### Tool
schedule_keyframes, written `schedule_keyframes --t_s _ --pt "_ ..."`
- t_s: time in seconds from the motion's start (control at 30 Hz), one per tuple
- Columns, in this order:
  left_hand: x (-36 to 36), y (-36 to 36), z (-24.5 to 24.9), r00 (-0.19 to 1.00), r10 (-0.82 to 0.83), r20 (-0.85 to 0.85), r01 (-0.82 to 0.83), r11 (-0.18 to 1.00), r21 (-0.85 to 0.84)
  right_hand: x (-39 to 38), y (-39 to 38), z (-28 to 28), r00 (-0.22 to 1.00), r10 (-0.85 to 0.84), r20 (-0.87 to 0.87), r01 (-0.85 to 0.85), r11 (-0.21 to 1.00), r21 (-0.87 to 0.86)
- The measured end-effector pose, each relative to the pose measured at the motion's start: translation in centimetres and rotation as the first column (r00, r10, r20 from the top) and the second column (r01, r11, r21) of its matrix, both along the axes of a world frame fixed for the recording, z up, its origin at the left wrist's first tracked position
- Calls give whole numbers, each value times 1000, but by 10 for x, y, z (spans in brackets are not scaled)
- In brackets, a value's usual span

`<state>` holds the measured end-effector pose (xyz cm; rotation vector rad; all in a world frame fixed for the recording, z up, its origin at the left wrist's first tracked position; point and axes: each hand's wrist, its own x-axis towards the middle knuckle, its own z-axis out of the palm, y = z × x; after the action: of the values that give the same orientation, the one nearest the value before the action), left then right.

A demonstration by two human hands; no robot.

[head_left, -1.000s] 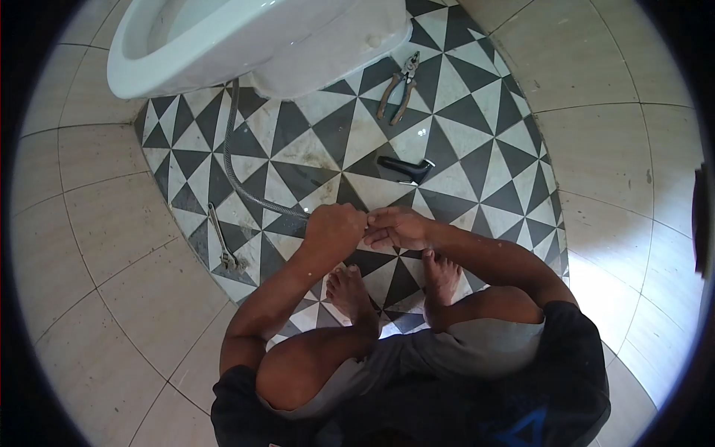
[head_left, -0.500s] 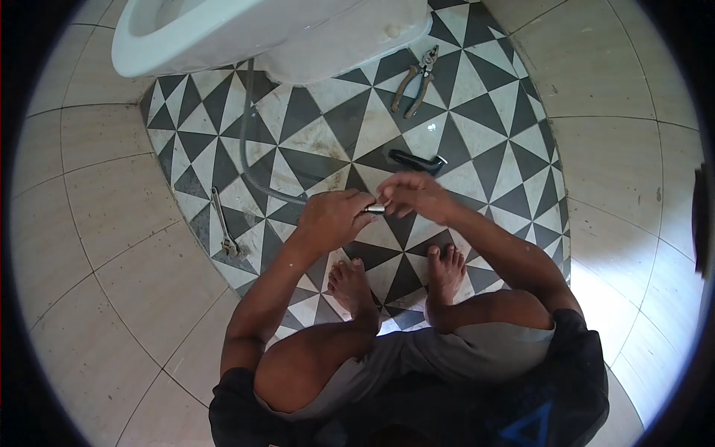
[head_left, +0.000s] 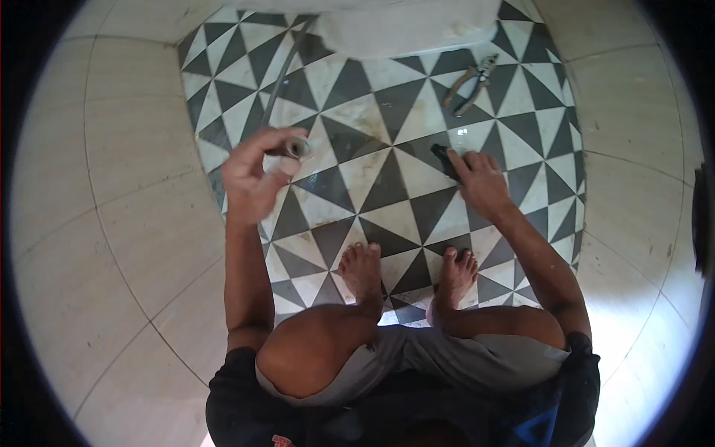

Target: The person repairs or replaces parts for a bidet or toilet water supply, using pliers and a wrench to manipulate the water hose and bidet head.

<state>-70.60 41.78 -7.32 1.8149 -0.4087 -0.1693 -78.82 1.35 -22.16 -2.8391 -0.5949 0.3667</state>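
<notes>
My left hand point(head_left: 253, 175), slightly blurred, is raised above the floor on the left with its fingers closed around the end of a grey flexible hose point(head_left: 281, 78). The round metal end fitting point(head_left: 296, 147) shows between thumb and forefinger, its opening facing up. On the right, my right hand point(head_left: 484, 182) reaches down to the floor, its fingers over a black bidet sprayer point(head_left: 441, 154). Only the sprayer's far tip is visible; the fingers cover the rest.
Pliers with brown handles point(head_left: 471, 86) lie on the black-and-white tiled floor point(head_left: 387, 175) near the white toilet base point(head_left: 406, 30). My bare feet point(head_left: 362, 272) are flat on the floor. Beige tiled walls point(head_left: 141, 186) rise on both sides.
My hands have parted. The left moved left and up with the hose end; the right left the fitting and came down on the sprayer. The view shifted, and the adjustable wrench is no longer visible.
</notes>
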Motion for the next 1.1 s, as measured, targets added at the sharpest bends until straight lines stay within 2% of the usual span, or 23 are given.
schedule_keyframes --t_s 0.03,0.1,0.13,0.17,0.2,0.27,0.3,0.33,0.43,0.53,0.63,0.7,0.73,0.77,0.8,0.83,0.87,0.9,0.97,1.03,1.1 --pt "1 9 2 997 77 -33 -81 981 -177 3 2 8 1000 19 -3 -19 1000 13" --pt "6 19 7 998 61 -27 -65 980 -188 8 1 32 968 -149 -203 182 971 156" --pt "8 19 12 999 27 -20 -30 977 -213 9 0 32 969 -145 -201 178 972 156" --pt "4 9 13 994 112 -15 -113 978 -177 9 -2 32 974 -151 -167 183 963 197" --pt "2 12 12 994 107 -15 -108 977 -185 8 -5 34 978 -162 -133 190 953 234" --pt "2 16 2 995 -44 -90 30 987 -157 4 -7 28 970 -190 -154 216 961 174" --pt "-5 8 -4 992 17 -126 -37 987 -159 1 -10 23 961 -218 -170 239 964 119" --pt "-6 -3 -5 993 -14 -115 -8 982 -189 -4 -13 19 957 -248 -152 264 960 93" --pt "-9 -30 -5 975 -130 -180 130 991 -13 -15 -16 18 974 -215 -73 222 970 99" --pt "-5 -50 -7 953 -247 -176 256 966 29 -17 -13 26 973 -195 -121 204 977 67" --pt "-8 -61 -11 954 -240 -181 252 967 45 -13 -3 45 981 -176 -79 186 973 140" --pt "-9 -68 -15 950 -244 -196 260 964 62 -6 13 71 976 -168 -140 215 864 455" --pt "-10 -71 -19 946 -285 -158 305 944 125 -5 26 83 975 -170 -142 217 864 455" --pt "-12 -75 -22 937 -328 -123 346 919 189 -7 42 95 864 -173 -473 479 573 665" --pt "-13 -81 -25 936 -330 -123 349 918 189 -6 55 100 683 -29 -730 720 199 665" --pt "-14 -88 -27 915 -399 -56 397 870 292 -4 67 98 682 -32 -730 721 194 665" --pt "-17 -95 -30 881 -472 1 434 810 394 -5 79 92 558 104 -823 821 75 566" --pt "-22 -103 -33 877 -480 0 441 806 395 -8 85 85 427 254 -868 900 -26 436" --pt "-33 -115 -42 884 -461 -81 403 662 632 -18 89 52 404 233 -885 913 -32 408" --pt "-38 -120 -56 874 -479 -88 422 654 628 -26 88 29 375 212 -903 926 -36 376" --pt "-40 -121 -66 867 -489 -97 436 650 622 -31 83 19 262 210 -942 965 -39 260"
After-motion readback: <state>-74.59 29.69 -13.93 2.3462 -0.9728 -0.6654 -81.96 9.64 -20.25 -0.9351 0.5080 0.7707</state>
